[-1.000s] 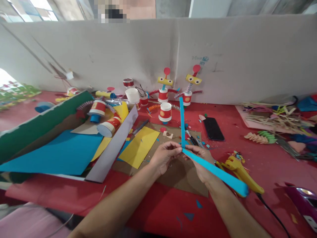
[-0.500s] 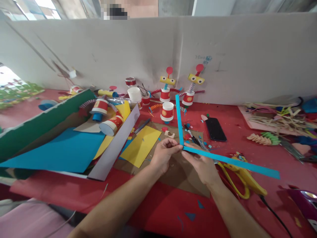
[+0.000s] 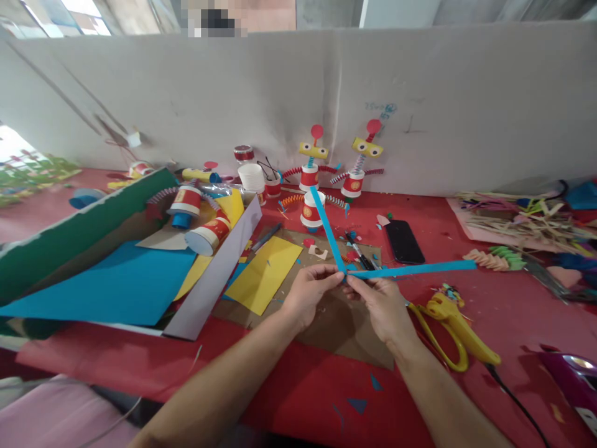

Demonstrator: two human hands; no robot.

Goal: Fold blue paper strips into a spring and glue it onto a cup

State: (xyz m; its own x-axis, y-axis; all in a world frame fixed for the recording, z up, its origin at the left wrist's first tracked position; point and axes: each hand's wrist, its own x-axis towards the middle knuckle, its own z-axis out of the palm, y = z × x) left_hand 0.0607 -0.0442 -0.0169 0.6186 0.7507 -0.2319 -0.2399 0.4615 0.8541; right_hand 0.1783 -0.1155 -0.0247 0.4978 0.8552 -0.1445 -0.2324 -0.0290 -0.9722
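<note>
Both hands meet over the brown cardboard sheet (image 3: 336,323) at the middle of the red table (image 3: 289,398). The left hand (image 3: 310,295) is closed in a pinch, fingertips on the corner where two blue paper strips (image 3: 410,270) join. The right hand (image 3: 380,305) pinches the same corner from the other side, so the fingertips of both hands nearly touch. From that corner one strip runs up toward 11 o'clock, crossing in front of a red-and-white paper cup (image 3: 311,210); the other runs out toward 3 o'clock, almost level, clear of the table.

At 4 o'clock from the right hand lies a yellow glue gun (image 3: 459,333), its black cord trailing off toward 5 o'clock. At 1 o'clock lies a black phone (image 3: 403,241), flat. Between phone and hands lies a pen or small tool, I think; it is too small to say. At 9 o'clock from the left hand lies a yellow paper sheet (image 3: 265,274). Two paper-cup robot figures (image 3: 311,163) stand at 12 o'clock against the grey wall board.
</note>
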